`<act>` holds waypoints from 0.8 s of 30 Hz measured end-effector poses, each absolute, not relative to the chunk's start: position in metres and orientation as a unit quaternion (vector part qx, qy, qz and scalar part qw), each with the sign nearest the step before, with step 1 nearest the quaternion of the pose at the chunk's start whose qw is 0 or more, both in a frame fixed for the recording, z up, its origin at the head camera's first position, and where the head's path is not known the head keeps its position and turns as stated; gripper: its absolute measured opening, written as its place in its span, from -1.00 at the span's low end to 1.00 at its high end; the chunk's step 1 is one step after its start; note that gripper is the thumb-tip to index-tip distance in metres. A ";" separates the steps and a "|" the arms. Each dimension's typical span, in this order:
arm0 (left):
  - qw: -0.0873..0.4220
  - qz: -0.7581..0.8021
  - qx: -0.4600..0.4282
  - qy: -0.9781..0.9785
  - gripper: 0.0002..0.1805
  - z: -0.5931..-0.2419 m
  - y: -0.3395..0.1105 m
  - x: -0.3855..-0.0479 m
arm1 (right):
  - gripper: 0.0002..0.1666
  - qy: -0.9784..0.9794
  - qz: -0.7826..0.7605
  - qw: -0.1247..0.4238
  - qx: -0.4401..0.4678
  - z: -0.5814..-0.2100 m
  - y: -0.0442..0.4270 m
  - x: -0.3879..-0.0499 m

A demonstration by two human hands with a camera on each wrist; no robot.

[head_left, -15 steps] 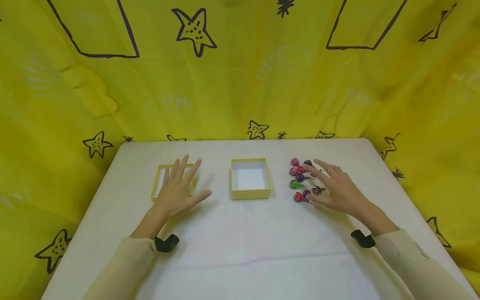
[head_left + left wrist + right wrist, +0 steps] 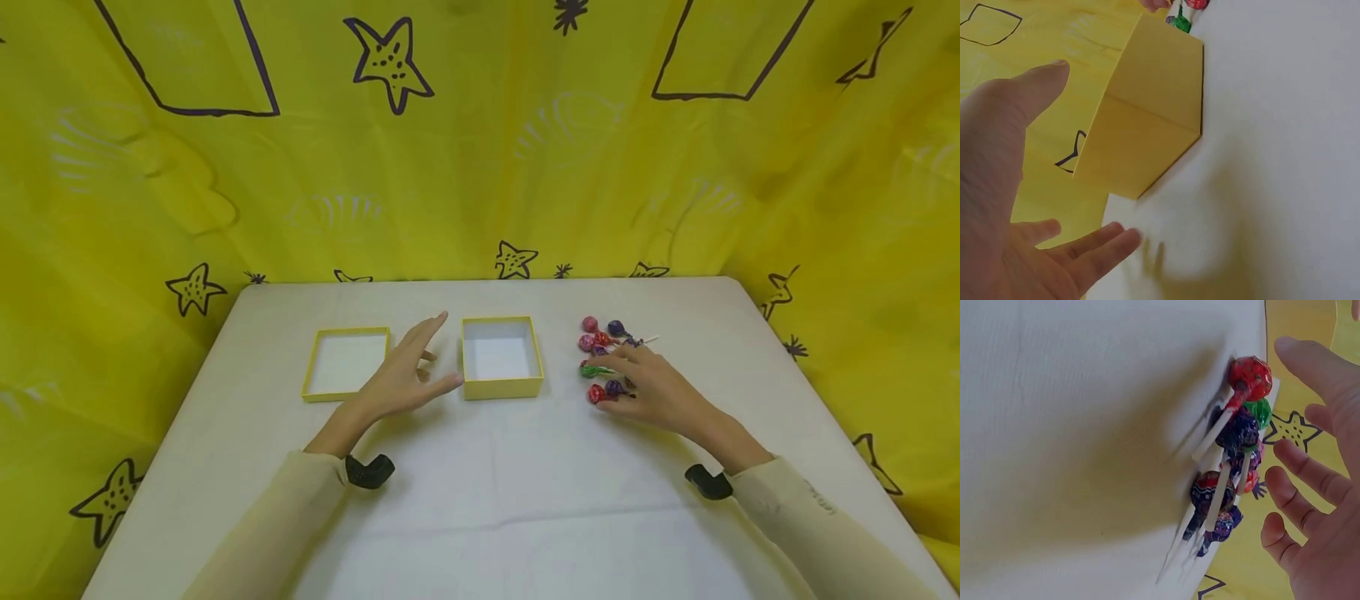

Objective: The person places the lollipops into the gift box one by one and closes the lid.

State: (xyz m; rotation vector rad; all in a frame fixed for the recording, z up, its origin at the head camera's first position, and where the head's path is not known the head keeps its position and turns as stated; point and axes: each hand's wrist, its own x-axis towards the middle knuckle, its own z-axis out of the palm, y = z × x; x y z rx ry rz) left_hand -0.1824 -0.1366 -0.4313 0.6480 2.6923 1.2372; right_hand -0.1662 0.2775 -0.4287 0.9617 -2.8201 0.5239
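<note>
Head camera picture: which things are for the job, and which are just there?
Probably for the job:
lollipops by the right hand
open yellow box beside the left hand
maybe the shallow yellow-rimmed lid

Just there:
yellow star-patterned curtain
white tablecloth

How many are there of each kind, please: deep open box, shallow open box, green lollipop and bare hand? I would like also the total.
Deep open box: 1
Shallow open box: 1
Green lollipop: 1
Bare hands, left hand and right hand: 2
Total: 5
</note>
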 end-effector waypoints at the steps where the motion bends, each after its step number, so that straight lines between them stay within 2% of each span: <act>1: 0.063 0.419 0.208 0.881 0.08 -0.432 -0.134 -0.184 | -0.34 -0.931 0.173 0.057 0.318 -0.430 0.277 -0.166; 12: 0.192 0.601 0.160 0.759 0.07 -0.441 -0.121 -0.193 | -0.57 -0.935 0.172 0.034 0.308 -0.442 0.271 -0.164; 17: 0.215 0.636 0.147 0.726 0.07 -0.443 -0.118 -0.194 | -0.66 -0.935 0.164 0.041 0.313 -0.443 0.271 -0.165; 24: 0.225 0.661 0.142 0.702 0.05 -0.442 -0.117 -0.195 | -0.68 -0.935 0.151 0.038 0.318 -0.441 0.270 -0.169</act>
